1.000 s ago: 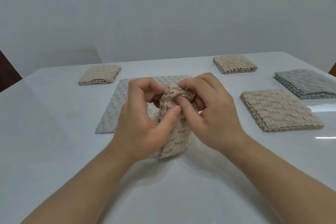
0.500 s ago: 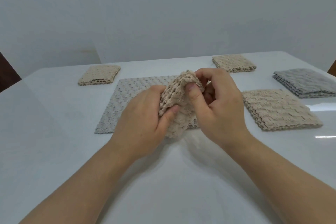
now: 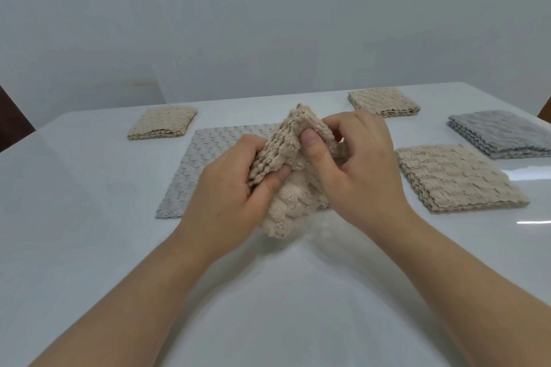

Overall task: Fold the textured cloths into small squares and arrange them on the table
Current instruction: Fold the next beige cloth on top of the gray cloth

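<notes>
The person's two hands are both closed on one fluffy tan cloth (image 3: 286, 205). The left hand (image 3: 226, 188) grips the side of it, with the thumb pressed on the front. The right hand (image 3: 366, 170) pinches the top part between thumb and fingers. The cloth is bunched up and held in the middle, just above the white surface (image 3: 89, 247). I cannot tell if its bottom end touches.

I think the hands hold it up like this to find its edges, so the sides can be lined up for a neat fold. A bunched cloth is floppy, so it takes two hands.

Behind it a big grey cloth (image 3: 208, 164) lies flat and open. It looks like it is waiting for its turn.

Four folded squares sit well apart: a tan one at the back left (image 3: 162, 124), a tan one at the back right (image 3: 383, 102), a bigger tan one on the right (image 3: 456, 179), and a grey one (image 3: 504, 134) at the far right. Each has its own spot, which leaves the middle for folding.
</notes>
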A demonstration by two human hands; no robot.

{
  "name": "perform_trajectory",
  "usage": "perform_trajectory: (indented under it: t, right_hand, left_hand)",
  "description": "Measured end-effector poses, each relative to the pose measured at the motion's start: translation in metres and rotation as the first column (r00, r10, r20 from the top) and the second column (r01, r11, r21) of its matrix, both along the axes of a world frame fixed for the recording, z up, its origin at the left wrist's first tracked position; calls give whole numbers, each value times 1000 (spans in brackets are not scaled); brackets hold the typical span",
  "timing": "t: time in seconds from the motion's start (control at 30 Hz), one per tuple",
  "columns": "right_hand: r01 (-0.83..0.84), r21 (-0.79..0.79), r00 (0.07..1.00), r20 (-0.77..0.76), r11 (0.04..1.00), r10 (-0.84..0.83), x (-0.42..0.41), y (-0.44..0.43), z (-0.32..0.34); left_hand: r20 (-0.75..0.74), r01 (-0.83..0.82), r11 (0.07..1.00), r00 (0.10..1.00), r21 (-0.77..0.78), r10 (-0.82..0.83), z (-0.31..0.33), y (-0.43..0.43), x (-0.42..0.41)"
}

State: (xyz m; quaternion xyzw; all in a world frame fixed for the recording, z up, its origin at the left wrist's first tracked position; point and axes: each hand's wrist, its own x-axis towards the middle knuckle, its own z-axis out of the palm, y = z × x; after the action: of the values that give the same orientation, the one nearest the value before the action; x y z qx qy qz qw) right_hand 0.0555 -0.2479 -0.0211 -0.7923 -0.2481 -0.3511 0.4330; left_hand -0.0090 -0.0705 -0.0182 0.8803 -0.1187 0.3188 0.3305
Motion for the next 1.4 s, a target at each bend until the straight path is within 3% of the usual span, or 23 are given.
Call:
perform_trajectory:
  t: [0.13, 0.33, 0.5, 0.6, 0.8, 0.9, 1.0, 1.1, 1.2, 1.27, 1.4]
  right_hand:
    - [-27, 62, 999, 42, 998, 25, -1, 0, 2]
    - [-72, 1, 972, -225, 997, 70, -3, -5, 5]
    - [-89, -60, 914, -401, 994, 58, 4, -6, 1]
    - [-136, -72, 861, -502, 988, 82, 6, -7, -3]
    - [-216, -172, 849, -520, 961, 98, 0, 2, -8]
    - [-220, -199, 857, -508, 955, 91, -1, 7, -11]
    - [-233, -194, 854, -510, 953, 104, 0, 10, -14]
    - [-212, -144, 838, -535, 967, 104, 3, 8, -14]
    - [-198, -110, 809, -579, 974, 99, 8, 5, -15]
    - [-236, -56, 758, -635, 970, 148, 10, 2, -15]
    - [-370, 162, 569, -738, 915, 361, 9, -5, -9]
  left_hand:
    - [-118, 71, 971, 988, -230, -100, 2, -3, -3]
    - [-248, 70, 939, 955, -337, -160, 2, -3, 0]
    - [-496, -24, 822, 807, -569, -320, -2, 3, 6]
    - [-632, -58, 824, 674, -563, -384, -2, 5, 7]
    - [-622, -122, 743, 645, -658, -444, -1, 3, 12]
    - [-621, -173, 735, 677, -656, -395, -8, -3, 15]
    - [-612, -181, 865, 773, -468, -169, -19, -6, 21]
    - [-493, -179, 930, 870, -321, -3, -23, -3, 23]
    - [-360, -189, 944, 929, -269, 84, -19, 6, 23]
    - [-296, -186, 933, 951, -309, 92, -16, 11, 22]
    - [-242, -185, 918, 965, -350, 103, -15, 16, 24]
